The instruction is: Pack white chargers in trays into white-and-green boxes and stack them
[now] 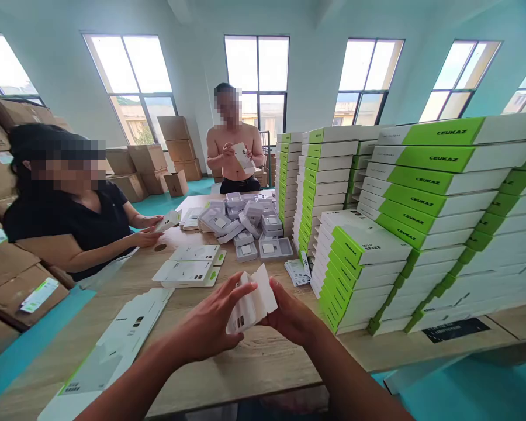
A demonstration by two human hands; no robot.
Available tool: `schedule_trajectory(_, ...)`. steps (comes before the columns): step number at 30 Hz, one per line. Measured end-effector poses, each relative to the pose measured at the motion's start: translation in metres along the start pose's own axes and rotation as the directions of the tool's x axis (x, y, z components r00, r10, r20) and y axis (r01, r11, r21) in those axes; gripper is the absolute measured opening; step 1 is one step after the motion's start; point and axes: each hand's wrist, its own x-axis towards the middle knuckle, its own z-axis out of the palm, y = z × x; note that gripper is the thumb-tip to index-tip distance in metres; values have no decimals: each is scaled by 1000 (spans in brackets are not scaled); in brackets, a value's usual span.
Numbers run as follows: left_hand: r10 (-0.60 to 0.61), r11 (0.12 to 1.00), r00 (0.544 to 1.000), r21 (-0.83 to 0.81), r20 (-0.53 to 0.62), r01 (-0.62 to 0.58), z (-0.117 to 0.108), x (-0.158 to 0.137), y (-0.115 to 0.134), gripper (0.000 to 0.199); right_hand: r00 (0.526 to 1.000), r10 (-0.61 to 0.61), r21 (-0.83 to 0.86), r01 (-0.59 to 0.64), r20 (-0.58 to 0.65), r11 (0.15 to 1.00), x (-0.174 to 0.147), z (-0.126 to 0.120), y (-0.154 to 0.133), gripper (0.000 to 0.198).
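Note:
Above the near part of the table, a small white cardboard box (248,307) with raised end flaps is between my two hands. My left hand (219,313) grips its left side, thumb low and fingers over the top. The fingers of my right hand (291,310) close on its right edge, beside a lifted flap. To the left lies a pile of flat, unfolded white cartons (118,333) with green edges. Beyond my left hand are folded white boxes (188,263). Small printed leaflets (297,272) lie just past my right hand.
Tall stacks of white and green boxes (433,175) stand along the right side. A heap of grey plastic trays (245,219) is at mid-table (228,374). One co-worker (70,216) sits left with a box; another person (234,146) stands at the far end holding a carton.

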Motion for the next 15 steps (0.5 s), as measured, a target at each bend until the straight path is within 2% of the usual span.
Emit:
schedule_trajectory(3, 103, 995, 990, -1, -100, -103, 11, -2, -5, 93, 1000, 8, -14, -8, 18, 1000, 1, -1, 1, 57)
schedule_trajectory(6, 129, 991, 978, 4, -162, -130, 18, -3, -4, 91, 999, 21, -23, -20, 41, 1000, 3, 1, -1, 49)
schedule_trajectory(11, 20, 999, 999, 46, -28, -18, 5, -2, 12, 109, 998, 16, -32, -14, 61, 999, 2, 3, -2, 54)
schedule_trajectory(15, -18, 1000, 999, 17, 33, 18, -5, -2, 17, 107, 995, -12, -82, 20, 96, 996, -1, 2, -4, 60)
